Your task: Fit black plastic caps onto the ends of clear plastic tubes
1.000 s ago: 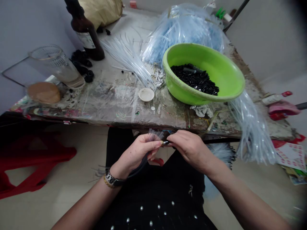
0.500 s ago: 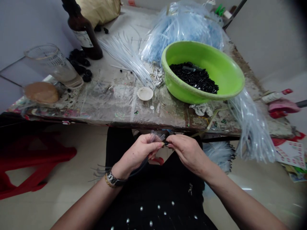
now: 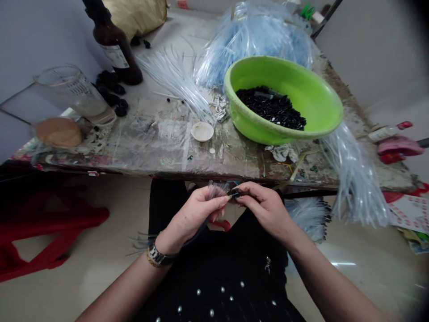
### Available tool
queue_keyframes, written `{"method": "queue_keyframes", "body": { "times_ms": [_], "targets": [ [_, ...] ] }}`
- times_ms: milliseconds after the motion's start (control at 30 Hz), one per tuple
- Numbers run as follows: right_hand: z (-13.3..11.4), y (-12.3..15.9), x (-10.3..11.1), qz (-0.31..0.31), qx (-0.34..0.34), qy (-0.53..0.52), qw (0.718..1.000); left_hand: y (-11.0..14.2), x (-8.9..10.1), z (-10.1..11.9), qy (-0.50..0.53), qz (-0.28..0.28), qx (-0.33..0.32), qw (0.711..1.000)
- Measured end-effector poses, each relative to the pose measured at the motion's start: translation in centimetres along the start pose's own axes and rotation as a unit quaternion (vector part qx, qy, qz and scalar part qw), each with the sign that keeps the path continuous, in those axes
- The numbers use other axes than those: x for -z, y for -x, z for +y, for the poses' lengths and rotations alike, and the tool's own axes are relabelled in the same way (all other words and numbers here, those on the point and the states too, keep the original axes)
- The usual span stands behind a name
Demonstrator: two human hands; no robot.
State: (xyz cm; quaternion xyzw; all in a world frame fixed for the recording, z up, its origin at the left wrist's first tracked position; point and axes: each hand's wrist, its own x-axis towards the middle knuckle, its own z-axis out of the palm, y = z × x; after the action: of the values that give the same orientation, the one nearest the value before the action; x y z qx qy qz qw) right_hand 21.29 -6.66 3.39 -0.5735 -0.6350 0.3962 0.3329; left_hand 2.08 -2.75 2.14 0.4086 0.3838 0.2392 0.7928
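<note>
My left hand [image 3: 204, 206] is closed around a bundle of clear plastic tubes [image 3: 216, 190]; their far ends [image 3: 142, 241] stick out behind the wrist. At its thumb tip, my right hand [image 3: 263, 203] pinches a small black fitting [image 3: 235, 193] against the end of a tube. Whether the fitting sits on the tube or just touches it, I cannot tell. Both hands are over my lap, just in front of the table edge. Many similar black pieces [image 3: 271, 109] lie in the green basin [image 3: 325, 96] on the table.
Clear tubes [image 3: 177, 85] lie loose on the table [image 3: 150, 147], with a large bundle [image 3: 258, 36] behind the basin and another [image 3: 355, 174] hanging at right. A brown bottle [image 3: 117, 53], a glass [image 3: 77, 94] and a small white dish [image 3: 202, 132] stand leftward. A red stool [image 3: 77, 219] is below.
My right hand's fingers have spread and shifted slightly, showing more of the black piece at the tube end. My left hand keeps its hold on the tubes.
</note>
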Motion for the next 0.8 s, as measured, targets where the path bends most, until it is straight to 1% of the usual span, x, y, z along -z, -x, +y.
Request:
{"method": "queue_keyframes", "body": {
  "times_ms": [100, 200, 533, 667, 800],
  "targets": [
    [-0.27, 0.02, 0.02, 0.02, -0.046, -0.072, 0.996, 0.16, 0.01, 0.13, -0.026, 0.028, -0.014, 0.999],
    [-0.5, -0.01, 0.02, 0.034, -0.076, -0.111, 0.99, 0.14, -0.16, 0.11, -0.052, 0.054, -0.018, 0.997],
    [-0.7, -0.26, -0.65, -0.004, -0.108, -0.148, 0.983, -0.07, -0.6, 0.16, -0.1, 0.074, -0.063, 0.99],
    [-0.78, -0.35, -0.78, -0.005, -0.115, -0.145, 0.983, -0.09, -0.58, 0.03, -0.114, 0.083, -0.07, 0.988],
    [-0.77, -0.36, -0.73, -0.013, -0.129, -0.154, 0.98, -0.13, -0.4, -0.14, -0.116, 0.072, -0.063, 0.989]
  ]
}}
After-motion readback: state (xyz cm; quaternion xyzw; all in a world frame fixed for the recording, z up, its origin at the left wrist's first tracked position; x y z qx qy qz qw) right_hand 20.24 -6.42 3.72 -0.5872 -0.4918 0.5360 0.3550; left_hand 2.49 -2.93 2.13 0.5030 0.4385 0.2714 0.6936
